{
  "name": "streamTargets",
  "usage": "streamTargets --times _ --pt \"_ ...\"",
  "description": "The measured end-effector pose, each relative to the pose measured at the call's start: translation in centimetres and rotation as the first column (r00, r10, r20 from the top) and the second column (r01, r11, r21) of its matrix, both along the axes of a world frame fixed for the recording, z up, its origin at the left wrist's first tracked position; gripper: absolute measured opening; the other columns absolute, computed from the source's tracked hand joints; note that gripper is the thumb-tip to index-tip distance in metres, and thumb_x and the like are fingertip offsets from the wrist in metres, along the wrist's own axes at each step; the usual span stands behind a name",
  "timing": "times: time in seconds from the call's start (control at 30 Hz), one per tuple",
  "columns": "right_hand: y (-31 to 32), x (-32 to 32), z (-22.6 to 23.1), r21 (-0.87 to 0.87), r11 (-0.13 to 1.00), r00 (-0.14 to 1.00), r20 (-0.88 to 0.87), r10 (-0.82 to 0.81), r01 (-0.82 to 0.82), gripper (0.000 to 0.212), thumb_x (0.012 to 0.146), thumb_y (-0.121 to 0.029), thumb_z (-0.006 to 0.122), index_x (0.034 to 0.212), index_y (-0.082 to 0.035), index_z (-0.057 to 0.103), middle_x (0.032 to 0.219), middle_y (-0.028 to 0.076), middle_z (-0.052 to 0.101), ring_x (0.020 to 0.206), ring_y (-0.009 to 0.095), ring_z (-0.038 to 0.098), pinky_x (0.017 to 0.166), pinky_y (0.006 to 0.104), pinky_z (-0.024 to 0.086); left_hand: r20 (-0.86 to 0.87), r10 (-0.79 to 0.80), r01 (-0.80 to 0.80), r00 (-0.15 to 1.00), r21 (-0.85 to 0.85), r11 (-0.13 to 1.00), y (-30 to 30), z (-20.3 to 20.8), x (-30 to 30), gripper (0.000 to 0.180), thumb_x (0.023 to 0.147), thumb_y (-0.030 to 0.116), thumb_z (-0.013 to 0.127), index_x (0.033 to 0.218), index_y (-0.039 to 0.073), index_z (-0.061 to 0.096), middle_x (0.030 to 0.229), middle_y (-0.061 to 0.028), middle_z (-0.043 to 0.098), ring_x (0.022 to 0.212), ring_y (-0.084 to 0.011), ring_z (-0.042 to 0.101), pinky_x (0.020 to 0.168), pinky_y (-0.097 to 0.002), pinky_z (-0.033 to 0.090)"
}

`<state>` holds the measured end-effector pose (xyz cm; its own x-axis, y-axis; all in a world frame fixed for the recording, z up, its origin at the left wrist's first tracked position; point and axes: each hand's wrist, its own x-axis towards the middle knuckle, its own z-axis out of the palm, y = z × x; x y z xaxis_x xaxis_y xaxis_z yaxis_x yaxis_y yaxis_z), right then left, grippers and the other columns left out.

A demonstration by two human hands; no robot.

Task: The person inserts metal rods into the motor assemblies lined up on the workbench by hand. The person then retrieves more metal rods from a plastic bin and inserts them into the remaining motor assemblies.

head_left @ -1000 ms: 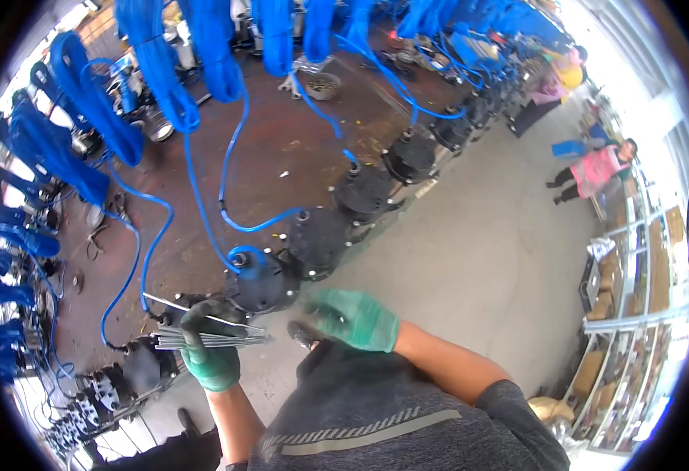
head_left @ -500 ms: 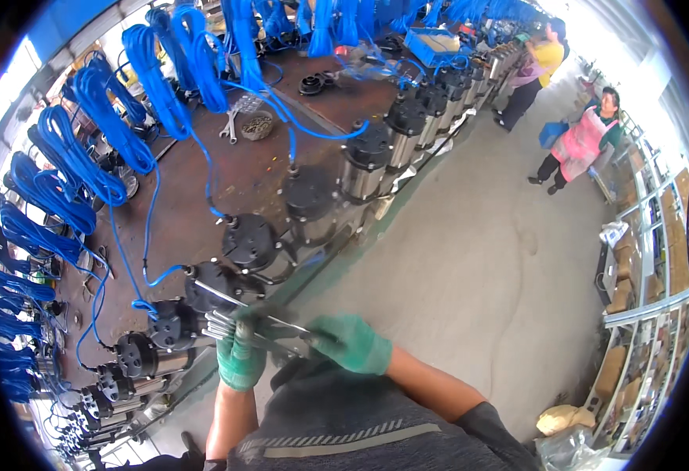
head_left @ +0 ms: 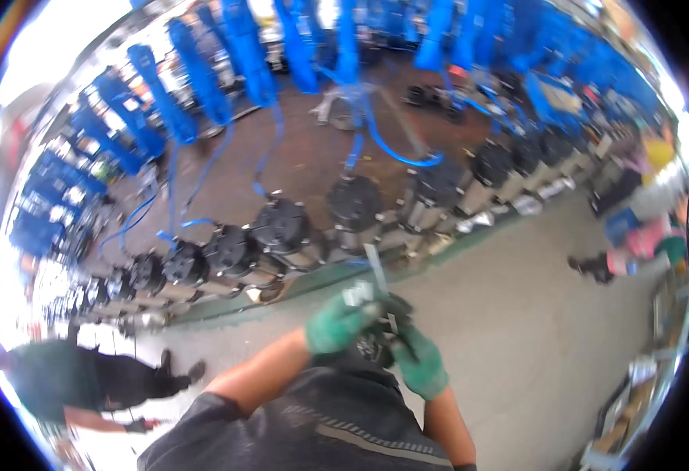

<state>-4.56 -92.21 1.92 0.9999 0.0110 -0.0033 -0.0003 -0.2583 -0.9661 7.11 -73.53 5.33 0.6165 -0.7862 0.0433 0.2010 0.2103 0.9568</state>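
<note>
Holds thin metal rods (head_left: 376, 268) in the grip of the left hand (head_left: 338, 325), before the torso (head_left: 344, 408), short of black-capped motor housings (head_left: 281, 224). Now points one steeply forward, earlier slanted left. Has the right hand (head_left: 423, 364) close by; cannot tell its grip through blur.

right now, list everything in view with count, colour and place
table: one, brown, ahead
cable coils: many, blue, hanging at table's far side
cylindrical units: over ten, black and silver, near table edge
tray: one, blue, table's right end
shelving: one, grey, lower right
floor: one, grey, centre right
co-workers: three, dark green, yellow, pink clothing, left and right
metal rods: several, silver, blurred, lower centre
left hand: one, green-gloved, holding the rods
right hand: one, green-gloved, right of that
</note>
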Motion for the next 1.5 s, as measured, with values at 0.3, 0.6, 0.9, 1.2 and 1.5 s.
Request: streamTargets --times 0.3,0.6,0.9,1.2,1.5 --pt "-7.5 5.6 -0.2 0.119 0.985 0.934 -0.320 0.158 -0.125 0.024 0.103 -0.014 0.056 0.119 0.002 0.063 0.079 0.010 0.073 0.071 0.018 0.069 0.069 0.0322 0.055 -0.185 0.043 -0.057 0.982 -0.069 0.996 -4.1 -1.3 6.6 0.051 0.107 0.038 0.048 0.134 -0.004 0.057 0.132 -0.0167 0.062 0.105 -0.0202 0.065 0.074 -0.0304 0.058" --pt "-13.3 17.5 4.9 0.121 0.967 0.946 -0.214 0.244 -0.222 0.035 0.105 -0.025 0.057 0.124 0.004 0.055 0.096 0.013 0.067 0.076 0.021 0.069 0.070 0.0335 0.055 -0.137 0.046 -0.075 0.990 -0.216 0.974 -10.9 -1.9 13.9 0.045 0.108 0.037 0.048 0.134 0.002 0.059 0.110 -0.0073 0.069 0.084 -0.0127 0.068 0.068 -0.0266 0.053" --pt "-26.1 24.8 10.9 -0.062 0.984 0.977 0.147 -0.156 0.166 0.015 0.097 0.000 0.059 0.112 0.001 0.062 0.108 0.011 0.067 0.093 0.019 0.066 0.080 0.0314 0.052 -0.426 0.566 -0.694 0.705 -0.252 0.674 -8.5 -1.8 19.6 0.039 0.106 0.042 0.049 0.118 0.007 0.060 0.109 -0.0198 0.067 0.071 -0.0271 0.065 0.054 -0.0361 0.051" --pt "-46.9 41.7 15.7 -0.624 0.662 0.856 0.514 -0.052 0.415 0.013 0.093 -0.001 0.063 0.105 -0.002 0.067 0.095 0.006 0.069 0.080 0.013 0.063 0.071 0.0281 0.050 -0.511 0.709 -0.851 0.486 -0.091 0.518 -10.7 -4.2 22.0 0.051 0.105 0.049 0.049 0.126 0.003 0.060 0.089 -0.0178 0.072 0.063 -0.0220 0.060 0.054 -0.0317 0.046" --pt "-60.3 63.8 3.1 -0.854 -0.200 0.843 -0.513 0.161 -0.481 0.025 0.091 -0.022 0.056 0.107 -0.011 0.071 0.103 0.020 0.073 0.095 0.042 0.069 0.085 0.0481 0.055 -0.231 0.950 -0.965 0.208 0.108 0.238 -12.2 -5.3 22.3 0.056 0.106 0.051 0.047 0.130 0.002 0.061 0.082 -0.0097 0.069 0.064 -0.0138 0.056 0.066 -0.0272 0.049"
